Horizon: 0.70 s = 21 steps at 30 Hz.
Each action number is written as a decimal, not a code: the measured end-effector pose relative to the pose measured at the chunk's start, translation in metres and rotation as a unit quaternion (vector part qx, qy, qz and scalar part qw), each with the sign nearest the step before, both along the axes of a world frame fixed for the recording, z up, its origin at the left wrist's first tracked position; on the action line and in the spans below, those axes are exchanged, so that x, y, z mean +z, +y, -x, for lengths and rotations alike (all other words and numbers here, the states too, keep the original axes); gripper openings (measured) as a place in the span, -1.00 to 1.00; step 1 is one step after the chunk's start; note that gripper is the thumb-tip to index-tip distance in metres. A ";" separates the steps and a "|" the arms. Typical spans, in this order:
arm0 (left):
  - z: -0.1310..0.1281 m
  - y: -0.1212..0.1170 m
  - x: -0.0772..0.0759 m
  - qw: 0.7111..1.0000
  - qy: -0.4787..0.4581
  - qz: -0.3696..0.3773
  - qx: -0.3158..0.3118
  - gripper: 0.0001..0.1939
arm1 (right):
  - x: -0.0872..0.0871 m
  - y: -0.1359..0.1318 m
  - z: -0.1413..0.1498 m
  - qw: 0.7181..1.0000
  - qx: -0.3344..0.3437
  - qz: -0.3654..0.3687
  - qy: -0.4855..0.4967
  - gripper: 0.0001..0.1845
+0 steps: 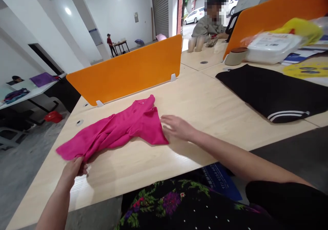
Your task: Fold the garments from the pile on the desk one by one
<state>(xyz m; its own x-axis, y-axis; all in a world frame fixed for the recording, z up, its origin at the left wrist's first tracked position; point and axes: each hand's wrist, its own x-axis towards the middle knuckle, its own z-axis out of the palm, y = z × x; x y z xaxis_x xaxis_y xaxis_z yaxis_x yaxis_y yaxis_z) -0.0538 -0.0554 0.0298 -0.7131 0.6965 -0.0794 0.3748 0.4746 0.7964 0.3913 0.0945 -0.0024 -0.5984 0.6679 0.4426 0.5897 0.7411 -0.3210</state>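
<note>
A bright pink garment (pixel 120 129) lies crumpled across the light wooden table (pixel 205 103), stretched from lower left to upper right. My left hand (pixel 74 168) is closed on its lower left end near the table's front edge. My right hand (pixel 176 127) lies at the garment's right edge with fingers stretched out flat, touching the cloth.
A black garment with white stripes (pixel 271 91) lies at the right. Orange dividers (pixel 128 69) stand behind. A white plastic container (pixel 271 47), a yellow bag (pixel 299 28) and papers sit at the far right. A person (pixel 211 23) sits at the far desk.
</note>
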 end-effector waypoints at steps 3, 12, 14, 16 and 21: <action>-0.009 -0.024 -0.002 0.981 -0.132 0.095 -0.109 -0.67 | -0.017 -0.028 0.037 0.998 0.049 0.018 -0.035 -0.27; -0.040 -0.049 0.023 0.947 -0.317 0.022 -0.050 -0.68 | -0.003 0.016 0.035 0.957 -0.014 0.031 -0.287 -0.80; -0.035 -0.049 0.024 0.950 -0.313 -0.002 0.015 -0.75 | 0.008 0.038 0.007 0.947 -0.111 0.029 -0.300 -0.83; -0.029 -0.049 0.022 0.959 -0.284 0.020 0.015 -0.75 | 0.019 0.056 -0.018 0.930 -0.231 0.027 -0.284 -0.79; -0.028 -0.042 0.021 0.968 0.163 0.167 -0.090 -0.55 | 0.024 0.042 -0.014 0.944 -0.247 -0.016 -0.219 -0.59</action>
